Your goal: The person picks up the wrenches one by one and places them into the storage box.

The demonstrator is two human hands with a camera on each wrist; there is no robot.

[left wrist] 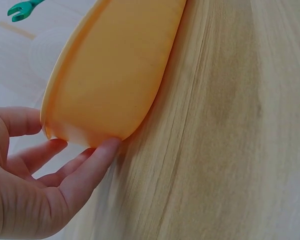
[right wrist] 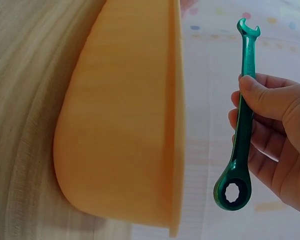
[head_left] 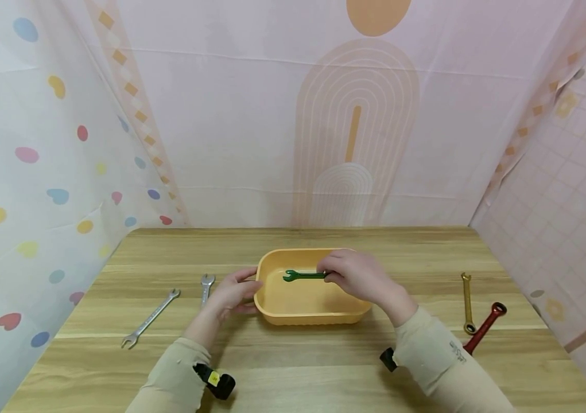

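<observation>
1. A pale wooden surface stands inside walls of pastel printed cloth.
2. An orange tray sits at the middle of the surface; nothing lies on its visible floor.
3. The right hand reaches over the tray's far right part, its grip closed around the shaft of a green wrench. The wrench hangs level above the tray's inside, open end pointing left, ring end by the palm.
4. The left hand rests at the tray's left end, its grip open, with the thumb at the rim and straight fingertips against the outer wall.
5. Wrenches on the surface: two silver ones left of the tray, one gold and one red to the right. Five wrenches in all; one tray.
</observation>
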